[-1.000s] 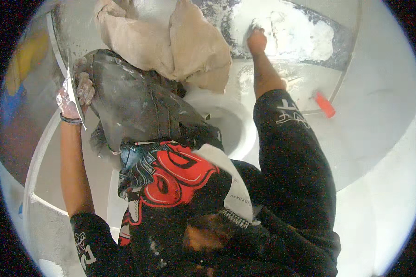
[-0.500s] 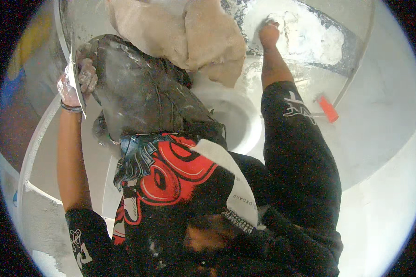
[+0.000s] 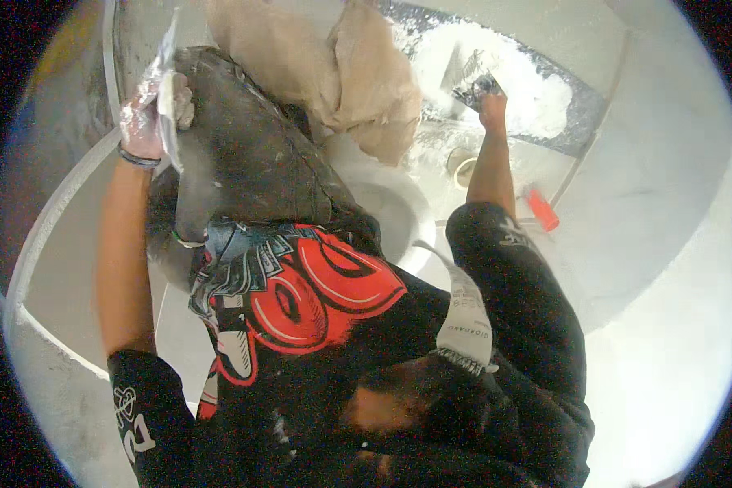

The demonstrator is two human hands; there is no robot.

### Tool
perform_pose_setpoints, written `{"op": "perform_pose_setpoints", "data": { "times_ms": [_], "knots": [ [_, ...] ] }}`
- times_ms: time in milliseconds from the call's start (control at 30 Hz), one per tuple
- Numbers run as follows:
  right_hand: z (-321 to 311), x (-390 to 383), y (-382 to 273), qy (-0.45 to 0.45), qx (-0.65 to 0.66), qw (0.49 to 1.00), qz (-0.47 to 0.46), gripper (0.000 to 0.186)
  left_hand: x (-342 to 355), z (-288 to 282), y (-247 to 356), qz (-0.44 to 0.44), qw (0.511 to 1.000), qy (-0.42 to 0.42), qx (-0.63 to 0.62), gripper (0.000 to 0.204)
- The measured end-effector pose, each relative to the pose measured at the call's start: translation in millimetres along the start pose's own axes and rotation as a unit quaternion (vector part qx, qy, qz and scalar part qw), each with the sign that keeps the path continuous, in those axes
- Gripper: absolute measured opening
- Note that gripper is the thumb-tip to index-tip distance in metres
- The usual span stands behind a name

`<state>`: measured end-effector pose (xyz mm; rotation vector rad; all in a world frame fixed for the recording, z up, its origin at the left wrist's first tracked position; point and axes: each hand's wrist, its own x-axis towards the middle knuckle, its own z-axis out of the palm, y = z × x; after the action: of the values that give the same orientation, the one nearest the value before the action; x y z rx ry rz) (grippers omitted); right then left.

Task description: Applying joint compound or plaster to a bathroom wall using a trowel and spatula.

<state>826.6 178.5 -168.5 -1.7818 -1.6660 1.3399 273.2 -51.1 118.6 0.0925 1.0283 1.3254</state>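
My left hand, smeared with white, is closed round a thin plate seen nearly edge-on. White paste coats the plate, and its exact kind does not show. At the far right, my right hand grips a putty knife with a broad grey blade. That blade lies at the left part of a spread of white plaster. Under the plaster is a dark board, its edges streaked with white.
A crumpled tan sack lies beyond my dusty dark trousers. Right of my legs stands a white round bucket. A small pale ring and a red block-like object are near my right forearm. A pale curved edge runs along the left.
My right hand has drawn back toward me over the plaster, and the putty knife's blade now shows. My left hand and its plate have shifted slightly right and away, the plate more upright.
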Motion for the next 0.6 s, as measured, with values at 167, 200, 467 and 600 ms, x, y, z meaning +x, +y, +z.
{"op": "perform_pose_setpoints", "data": {
  "times_ms": [167, 200, 467, 600],
  "knots": [
    [-30, -43, -143, 0.077, -0.059, 0.977, -0.189, 0.028, -9, -72, -7, 0.187, 0.976, 0.069, 0.089, 0.035],
    [-31, -57, -194, 0.129, -0.160, 0.950, -0.234, 0.026, -23, -58, -12, 0.218, 0.971, 0.065, 0.079, 0.034],
    [52, -228, -525, -0.100, 0.267, 0.834, -0.473, 0.025, -119, 82, -28, 0.495, 0.865, 0.084, 0.012, 0.029],
    [114, -289, -546, -0.247, 0.336, 0.809, -0.415, 0.037, -211, 114, 18, 0.449, 0.878, 0.102, -0.132, 0.022]
  ]
}}
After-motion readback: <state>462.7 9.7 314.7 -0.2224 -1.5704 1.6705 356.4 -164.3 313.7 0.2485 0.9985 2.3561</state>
